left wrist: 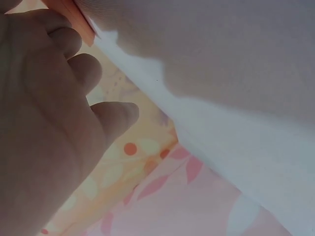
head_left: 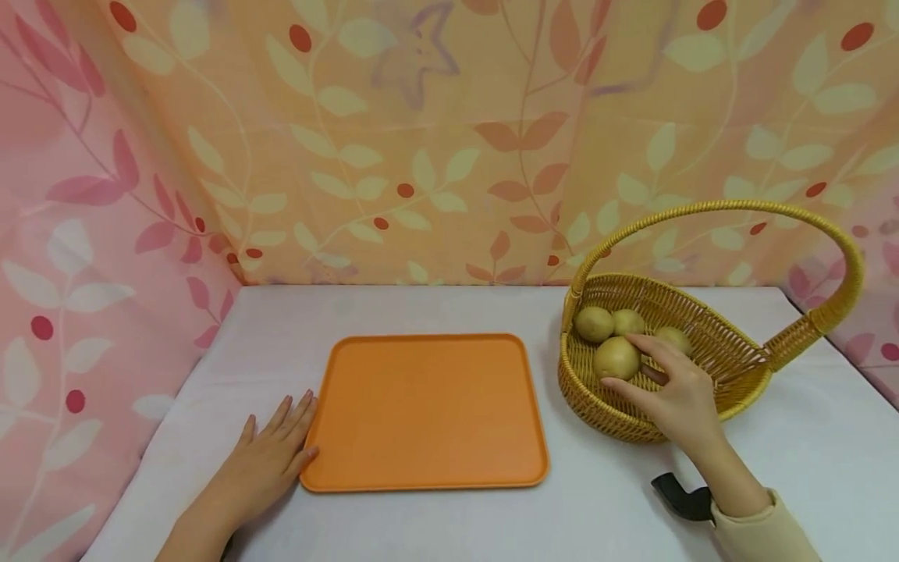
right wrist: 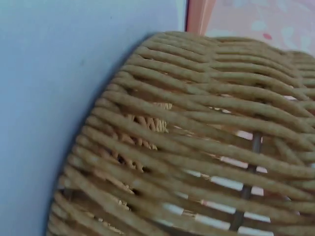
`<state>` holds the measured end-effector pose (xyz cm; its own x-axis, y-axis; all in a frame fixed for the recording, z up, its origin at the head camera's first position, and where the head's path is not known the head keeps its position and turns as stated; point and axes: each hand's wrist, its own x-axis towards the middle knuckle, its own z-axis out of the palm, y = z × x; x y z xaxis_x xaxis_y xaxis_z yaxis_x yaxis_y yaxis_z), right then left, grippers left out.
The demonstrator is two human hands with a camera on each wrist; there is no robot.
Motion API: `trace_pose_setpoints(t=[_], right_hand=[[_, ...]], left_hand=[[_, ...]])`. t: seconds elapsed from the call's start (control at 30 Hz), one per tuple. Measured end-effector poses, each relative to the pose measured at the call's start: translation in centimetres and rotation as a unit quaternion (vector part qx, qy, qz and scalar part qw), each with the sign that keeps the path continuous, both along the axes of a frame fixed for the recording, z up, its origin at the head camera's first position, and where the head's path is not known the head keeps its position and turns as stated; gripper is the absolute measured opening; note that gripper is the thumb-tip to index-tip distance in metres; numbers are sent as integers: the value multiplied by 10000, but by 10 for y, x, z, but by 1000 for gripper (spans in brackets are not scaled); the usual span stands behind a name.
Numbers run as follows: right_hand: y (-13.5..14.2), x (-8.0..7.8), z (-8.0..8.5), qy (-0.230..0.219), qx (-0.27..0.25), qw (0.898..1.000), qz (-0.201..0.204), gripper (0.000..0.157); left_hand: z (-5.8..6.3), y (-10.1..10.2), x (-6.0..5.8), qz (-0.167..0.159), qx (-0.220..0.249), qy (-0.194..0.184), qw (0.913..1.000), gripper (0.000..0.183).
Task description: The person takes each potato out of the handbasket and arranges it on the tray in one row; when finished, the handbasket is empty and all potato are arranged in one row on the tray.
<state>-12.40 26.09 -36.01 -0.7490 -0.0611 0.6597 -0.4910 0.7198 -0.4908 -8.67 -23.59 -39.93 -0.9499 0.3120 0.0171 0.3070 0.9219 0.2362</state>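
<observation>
My right hand (head_left: 677, 394) reaches over the near rim of a yellow wicker basket (head_left: 611, 421) and pinches a round, yellow-brown potato (head_left: 616, 359) between thumb and fingers. Behind it in the basket lie more potatoes, one at the left (head_left: 594, 324), one beside that (head_left: 628, 321) and one partly covered by the fingers (head_left: 674, 339). My left hand (head_left: 263, 464) lies with straight fingers on the table, touching the left edge of an orange tray (head_left: 421, 414). In the left wrist view that hand (left wrist: 44, 113) fills the left side. Only basket weave (right wrist: 197, 128) shows close up in the right wrist view; the right hand is out of sight there.
The basket's tall arched handle (head_left: 730, 205) rises above it and leans right. White cloth covers the table (head_left: 393, 523). A floral curtain (head_left: 421, 195) hangs along the back. A black strap-like piece (head_left: 681, 497) sits by the right wrist.
</observation>
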Motion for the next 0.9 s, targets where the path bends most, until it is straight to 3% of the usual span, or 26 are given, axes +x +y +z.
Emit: trace_pose_setpoints(t=[0.27,0.5,0.7,0.9], right_hand=[[-18,-12,1,41,-340,9994,83,63],[-24,-11,3,-321,-828,9960,-60,61],[-51,-5,10,-625,-1331,9874,581,63],[-88,-7,17,-893,-1767,9692,1465,61]], left_hand=[[5,-3,4,61,31,34,10000,62],[4,-2,5,100,17,85,9999,60],[2,-3,5,14,87,163,9998,58],[0,-2,5,-17,85,249,9997,57]])
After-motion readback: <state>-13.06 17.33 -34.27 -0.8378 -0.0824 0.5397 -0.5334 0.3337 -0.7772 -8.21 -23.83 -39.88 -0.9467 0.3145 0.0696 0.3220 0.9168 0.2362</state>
